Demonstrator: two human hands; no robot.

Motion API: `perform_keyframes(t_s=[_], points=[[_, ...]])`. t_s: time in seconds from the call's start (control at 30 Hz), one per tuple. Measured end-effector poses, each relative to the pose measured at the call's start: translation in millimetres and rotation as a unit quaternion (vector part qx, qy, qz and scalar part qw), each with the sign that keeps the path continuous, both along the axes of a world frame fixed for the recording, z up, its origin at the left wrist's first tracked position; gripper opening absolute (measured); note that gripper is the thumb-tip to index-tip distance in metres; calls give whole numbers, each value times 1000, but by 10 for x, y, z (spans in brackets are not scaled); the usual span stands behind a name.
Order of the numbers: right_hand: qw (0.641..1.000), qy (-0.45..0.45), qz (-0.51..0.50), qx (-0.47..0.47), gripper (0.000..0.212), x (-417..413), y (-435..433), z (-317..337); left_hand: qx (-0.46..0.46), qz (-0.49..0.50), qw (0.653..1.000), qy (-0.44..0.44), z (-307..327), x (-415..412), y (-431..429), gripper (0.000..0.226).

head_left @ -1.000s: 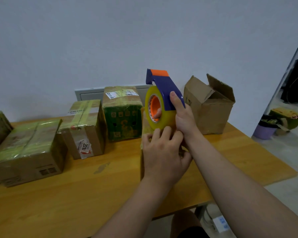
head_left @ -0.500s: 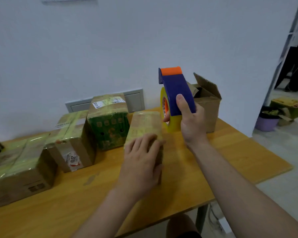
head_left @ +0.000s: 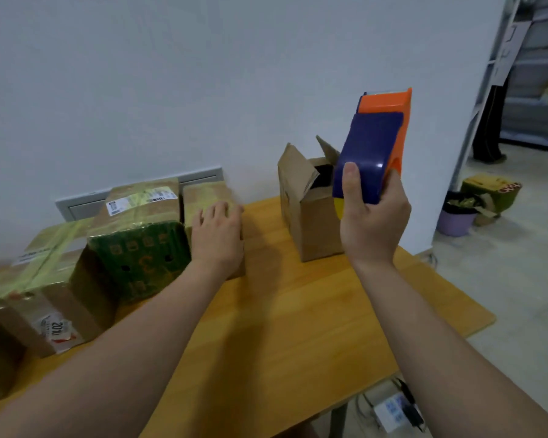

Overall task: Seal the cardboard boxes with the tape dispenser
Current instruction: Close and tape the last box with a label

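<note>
My right hand (head_left: pixel 372 222) grips a blue and orange tape dispenser (head_left: pixel 374 147), raised above the table's right part, with a bit of yellow tape roll showing below it. My left hand (head_left: pixel 217 237) lies flat on a small taped cardboard box (head_left: pixel 206 197) that stands against a green-fronted taped box (head_left: pixel 140 235) near the wall. An open cardboard box (head_left: pixel 310 213) with raised flaps stands behind the dispenser, partly hidden by it.
Another taped box with a torn label (head_left: pixel 45 292) sits at the left of the wooden table (head_left: pixel 298 327). To the right, on the floor, stand a purple pot (head_left: pixel 456 216) and a yellow box (head_left: pixel 491 191). A power strip (head_left: pixel 393 409) lies under the table's edge.
My left hand has pushed the small taped box away and left, up against the green box. My right hand has carried the dispenser to the right and turned it.
</note>
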State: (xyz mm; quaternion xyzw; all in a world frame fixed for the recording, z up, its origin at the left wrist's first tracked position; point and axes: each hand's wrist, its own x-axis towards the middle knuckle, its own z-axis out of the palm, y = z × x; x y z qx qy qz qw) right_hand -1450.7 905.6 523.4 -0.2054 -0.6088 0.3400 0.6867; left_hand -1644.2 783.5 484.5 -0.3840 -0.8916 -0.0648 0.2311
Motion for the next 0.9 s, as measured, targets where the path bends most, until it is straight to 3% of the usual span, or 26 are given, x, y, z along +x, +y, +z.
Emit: perform_keyframes(t_s=[0.13, 0.27, 0.4, 0.5, 0.67, 0.77, 0.9], points=[[995, 3, -66, -78, 35, -30, 536, -97, 85, -76, 992, -47, 136, 97, 379, 59], [977, 10, -63, -202, 46, -160, 936, -144, 201, -182, 927, -258, 221, 337, 767, 82], [967, -38, 0, -250, 46, -214, 1018, -197, 204, -218, 866, -402, 276, 409, 970, 92], [963, -65, 63, -254, 39, -228, 924, -216, 209, -203, 862, -415, 299, 367, 963, 80], [961, -98, 106, -234, 48, -172, 664, -179, 222, -183, 849, -443, 350, 325, 720, 78], [961, -127, 139, -205, 51, -105, 463, -148, 218, -187, 852, -437, 386, 378, 525, 92], [956, -144, 177, -186, 49, -11, 157, -113, 261, -125, 877, -383, 382, 468, 334, 88]])
